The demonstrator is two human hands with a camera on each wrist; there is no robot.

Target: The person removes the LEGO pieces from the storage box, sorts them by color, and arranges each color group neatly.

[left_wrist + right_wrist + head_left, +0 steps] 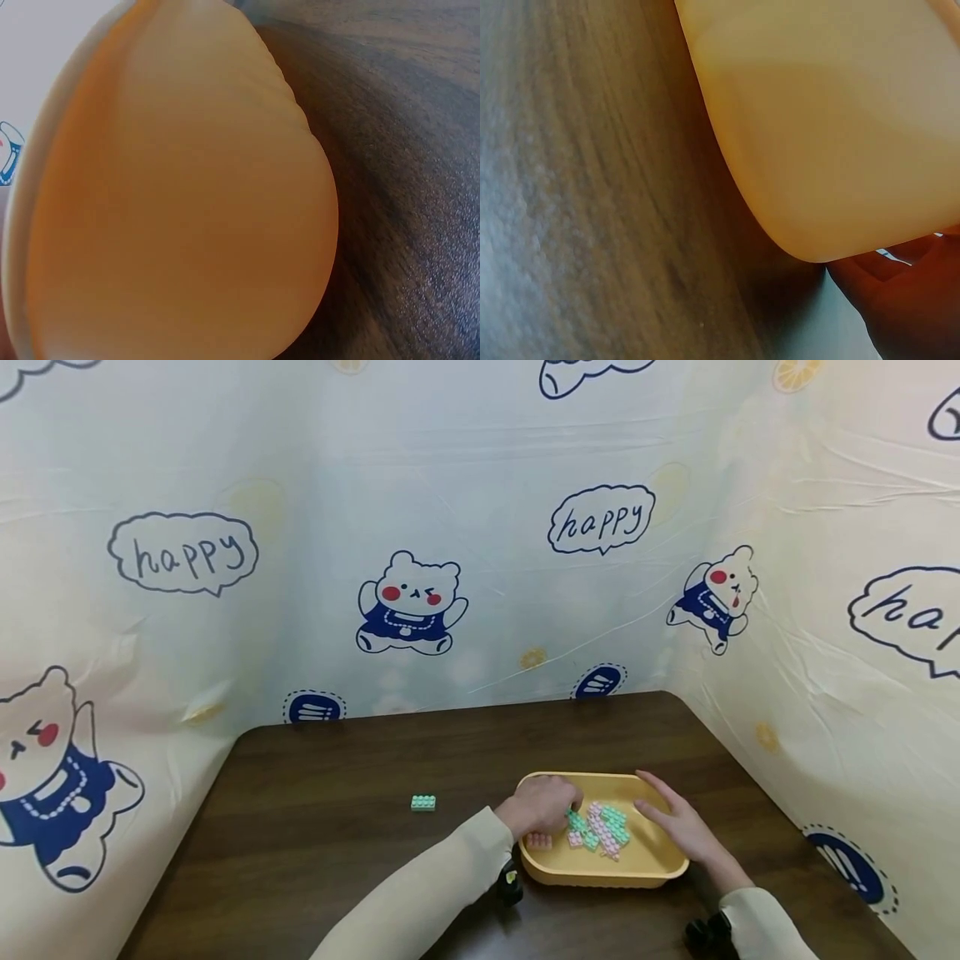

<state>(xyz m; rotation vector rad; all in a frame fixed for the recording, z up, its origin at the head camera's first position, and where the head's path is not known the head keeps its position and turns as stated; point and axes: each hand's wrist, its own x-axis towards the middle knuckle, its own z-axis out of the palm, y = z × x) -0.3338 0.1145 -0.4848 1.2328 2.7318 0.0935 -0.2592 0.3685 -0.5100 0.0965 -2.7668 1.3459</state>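
Note:
A yellow tray [600, 877] on the table holds several green toy building bricks [615, 823] and pink ones [597, 818]. My left hand [543, 802] reaches over its left side, bent fingers down at the green bricks; the fingertips are hidden, so a grasp cannot be made out. At the right end my right hand [686, 827] holds the tray wall, thumb over the inside and fingers along the outer far corner. The tray's outer wall [202, 187] fills much of the left wrist view. In the right wrist view, the right hand [907, 292] touches the tray's corner.
A single green brick [423, 803] lies on the dark wooden table [322, 827] to the left of the tray. A printed curtain [487, 635] surrounds the table at the back and sides.

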